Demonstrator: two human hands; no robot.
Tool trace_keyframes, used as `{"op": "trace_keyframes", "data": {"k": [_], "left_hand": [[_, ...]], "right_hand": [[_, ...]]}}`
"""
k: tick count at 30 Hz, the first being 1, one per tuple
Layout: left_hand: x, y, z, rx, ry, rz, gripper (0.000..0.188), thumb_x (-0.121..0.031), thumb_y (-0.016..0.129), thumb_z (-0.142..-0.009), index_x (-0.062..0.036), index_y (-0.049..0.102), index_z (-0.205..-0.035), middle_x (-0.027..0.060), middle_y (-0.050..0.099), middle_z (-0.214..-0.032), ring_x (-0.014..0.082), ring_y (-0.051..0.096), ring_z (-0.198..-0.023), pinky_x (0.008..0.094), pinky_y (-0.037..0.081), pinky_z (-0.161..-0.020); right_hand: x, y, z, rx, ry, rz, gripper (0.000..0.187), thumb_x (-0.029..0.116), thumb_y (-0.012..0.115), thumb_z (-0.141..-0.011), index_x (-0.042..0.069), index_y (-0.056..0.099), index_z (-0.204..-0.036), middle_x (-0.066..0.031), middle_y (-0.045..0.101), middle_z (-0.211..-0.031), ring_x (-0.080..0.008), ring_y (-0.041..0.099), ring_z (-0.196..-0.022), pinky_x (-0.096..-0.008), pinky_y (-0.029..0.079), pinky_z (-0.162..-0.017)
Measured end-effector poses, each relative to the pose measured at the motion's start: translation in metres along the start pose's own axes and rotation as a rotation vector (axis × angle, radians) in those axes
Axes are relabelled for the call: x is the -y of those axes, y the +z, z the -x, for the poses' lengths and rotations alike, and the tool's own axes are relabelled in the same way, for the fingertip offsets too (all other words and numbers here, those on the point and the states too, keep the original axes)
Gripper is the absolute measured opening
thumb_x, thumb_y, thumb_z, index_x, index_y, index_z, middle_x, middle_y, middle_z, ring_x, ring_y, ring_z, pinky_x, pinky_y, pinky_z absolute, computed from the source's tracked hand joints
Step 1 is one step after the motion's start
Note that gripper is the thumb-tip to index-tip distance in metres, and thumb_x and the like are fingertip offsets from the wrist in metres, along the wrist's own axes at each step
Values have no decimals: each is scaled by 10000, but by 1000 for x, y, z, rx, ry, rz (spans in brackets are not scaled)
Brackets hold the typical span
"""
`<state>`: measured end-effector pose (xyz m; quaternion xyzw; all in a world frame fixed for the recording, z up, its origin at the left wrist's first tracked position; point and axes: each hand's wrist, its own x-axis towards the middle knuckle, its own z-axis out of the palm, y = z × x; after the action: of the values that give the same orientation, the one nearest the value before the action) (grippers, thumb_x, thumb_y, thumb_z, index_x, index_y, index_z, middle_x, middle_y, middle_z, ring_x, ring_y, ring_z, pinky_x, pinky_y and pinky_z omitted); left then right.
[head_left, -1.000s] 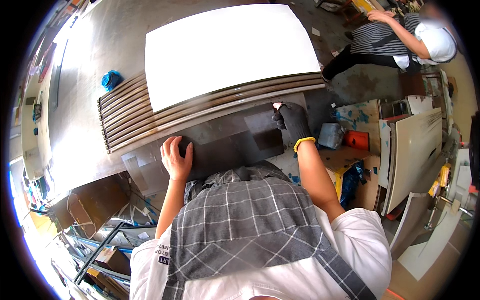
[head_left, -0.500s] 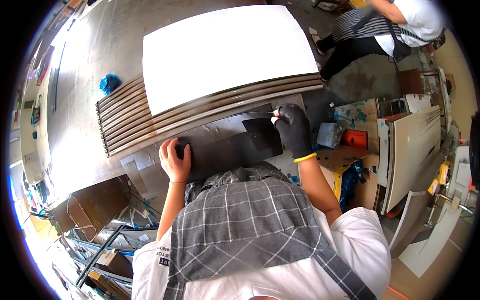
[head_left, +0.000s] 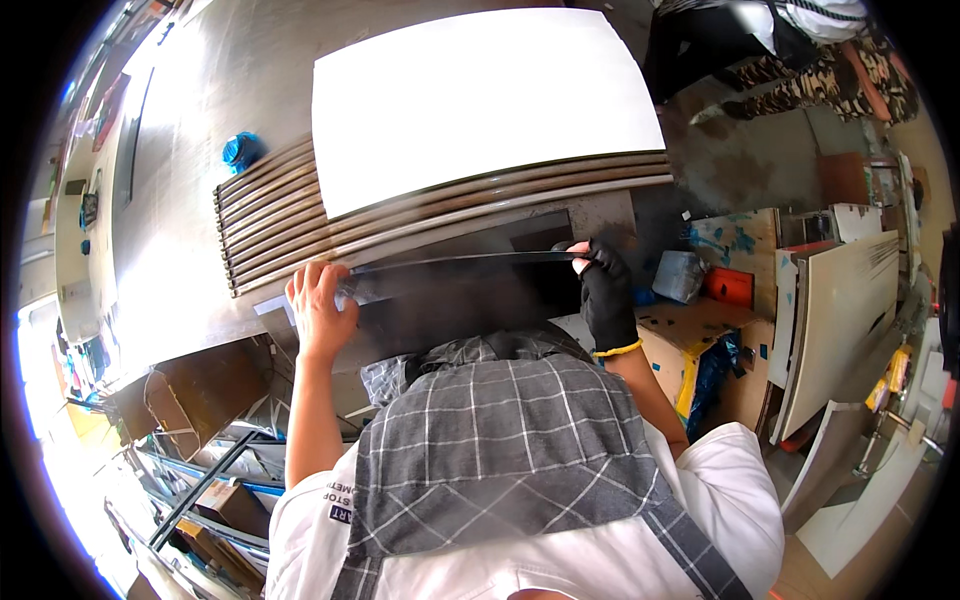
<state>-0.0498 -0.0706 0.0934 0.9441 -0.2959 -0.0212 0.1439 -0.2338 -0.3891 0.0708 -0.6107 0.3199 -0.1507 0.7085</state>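
While both hands grip its ends, the dark strip [head_left: 465, 260] runs thin

A big sheet [head_left: 480, 100] lies on top of a stack of panels [head_left: 300, 225] on the workbench [head_left: 180, 260]. In front of the stack, a thin strip [head_left: 460, 262] runs left to right, the left hand [head_left: 320, 310] at its left end and the right hand [head_left: 605, 295] at its right end. A small roll [head_left: 240, 152] sits behind the stack's left end. Boxes [head_left: 700, 320] stand to the right of the workbench.
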Motion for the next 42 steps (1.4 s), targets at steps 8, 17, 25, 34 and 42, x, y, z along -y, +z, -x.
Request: {"op": "trace_keyframes", "data": {"k": [8, 17, 25, 34, 42], "left_hand": [[12, -21, -2, 244, -41, -154, 225, -36, 591, -613, -67, 577, -835, 124, 609, -861, 347, 547, -1009, 460, 333, -974], [48, -60, 24, 338, -326, -166, 178, -96, 576, -618, -65, 682, -757, 173, 655, -775, 379, 619, -798, 425, 506, -787], [125, -75, 56, 826, -250, -162, 221, -177, 637, -675, -82, 718, -857, 148, 673, -843, 303, 647, -825, 401, 506, -763], [63, -132, 59, 215, -264, -403, 182, -225, 583, -768, -132, 684, -888, 116, 653, -915, 305, 608, -895, 442, 471, -794], [10, -121, 26, -702, -227, -35, 150, -79, 513, -776, -23, 643, -728, 134, 637, -767, 281, 607, -695, 421, 507, -790]], "right_hand": [[-18, 1, -28, -127, -135, 122, 151, 149, 539, -818, 47, 645, -850, -56, 632, -770, -139, 581, -764, -273, 455, -747], [-40, 1, -41, -170, -110, 326, 155, 124, 513, -816, 34, 636, -840, -59, 621, -765, -139, 583, -772, -277, 451, -720], [-25, 5, -36, -154, -109, 392, 160, 138, 511, -815, 30, 626, -839, -140, 628, -810, -248, 603, -810, -341, 458, -738], [42, -12, -9, -75, -366, 407, 123, 127, 566, -779, 28, 620, -829, -152, 633, -819, -278, 617, -810, -354, 466, -731], [105, -21, -2, -173, -517, 240, 43, 67, 592, -795, 27, 577, -791, -95, 587, -733, -194, 584, -736, -305, 464, -695]]}}
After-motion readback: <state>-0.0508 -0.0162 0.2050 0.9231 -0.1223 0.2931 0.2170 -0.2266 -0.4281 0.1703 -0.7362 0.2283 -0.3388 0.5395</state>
